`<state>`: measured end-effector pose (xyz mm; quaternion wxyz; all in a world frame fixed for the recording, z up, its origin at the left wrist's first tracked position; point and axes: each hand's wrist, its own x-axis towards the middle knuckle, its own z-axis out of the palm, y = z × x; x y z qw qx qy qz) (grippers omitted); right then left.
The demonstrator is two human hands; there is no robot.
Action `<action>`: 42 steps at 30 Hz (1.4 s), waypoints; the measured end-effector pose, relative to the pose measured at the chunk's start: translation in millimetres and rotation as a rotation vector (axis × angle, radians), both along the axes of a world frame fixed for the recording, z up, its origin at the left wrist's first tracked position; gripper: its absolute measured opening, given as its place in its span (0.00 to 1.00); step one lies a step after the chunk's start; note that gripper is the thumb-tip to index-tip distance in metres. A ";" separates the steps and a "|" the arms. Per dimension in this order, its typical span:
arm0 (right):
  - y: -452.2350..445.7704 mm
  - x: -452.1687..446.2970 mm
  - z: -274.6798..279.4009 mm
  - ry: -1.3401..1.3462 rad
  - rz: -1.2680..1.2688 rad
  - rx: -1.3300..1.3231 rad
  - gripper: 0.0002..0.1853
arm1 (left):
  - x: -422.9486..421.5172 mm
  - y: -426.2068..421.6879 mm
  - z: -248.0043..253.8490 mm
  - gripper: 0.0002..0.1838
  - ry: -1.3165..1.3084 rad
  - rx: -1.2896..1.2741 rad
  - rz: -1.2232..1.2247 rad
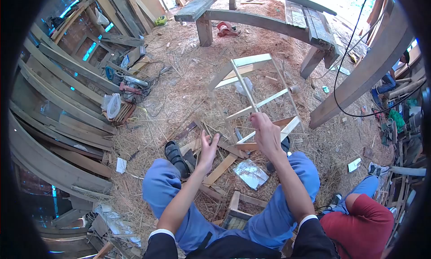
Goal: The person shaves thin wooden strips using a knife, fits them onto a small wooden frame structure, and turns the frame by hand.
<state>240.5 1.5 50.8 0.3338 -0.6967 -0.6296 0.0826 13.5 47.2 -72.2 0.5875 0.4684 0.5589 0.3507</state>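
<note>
Wooden frame [269, 99], littered floor [193, 92] around, bench [256, 19] beyond, boards [85, 163] leftward.

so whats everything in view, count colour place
wooden frame: 1, pale, centre
bench: 1, grey, top
post: 1, grey, right
cable: 1, black, right
planks: many, brown, left
power tool: at least 1, reddish, left
plastic bags: at least 2, whitish, left
sheet: 1, whitish, lower middle
wood scraps: many, brown, floor
box-like piece: 1, brown, bottom middle
other people: 2, red and blue clothes, right
footwear: 2, dark, middle
trousers: 1 pair, blue, lower middle
left hand: 1, bare, centre
right hand: 1, bare, on wooden frame
</note>
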 end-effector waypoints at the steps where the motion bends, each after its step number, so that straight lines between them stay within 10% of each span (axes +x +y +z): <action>1: -1.9 0.7 0.9 -0.016 0.000 0.030 0.10 | 4.9 0.4 5.1 0.56 -0.067 -0.097 -0.044; 11: -33.5 -1.5 36.7 0.266 0.003 0.048 0.16 | 21.1 1.1 18.3 0.44 -0.332 0.036 0.036; 20: -30.3 0.2 42.1 0.231 -0.028 -0.035 0.17 | -6.3 -8.1 78.5 0.12 -0.336 0.325 0.172; 25: -18.9 -16.9 19.9 -0.320 -0.089 0.193 0.17 | -14.2 -16.4 99.6 0.11 -0.367 0.342 0.200; 31: -26.1 -55.8 14.2 -0.233 0.212 0.065 0.29 | -21.1 -20.4 92.4 0.12 -0.113 0.348 0.197; 42: -26.2 -86.7 1.6 -0.052 0.363 0.055 0.06 | -24.3 -20.1 89.7 0.15 -0.296 0.160 0.232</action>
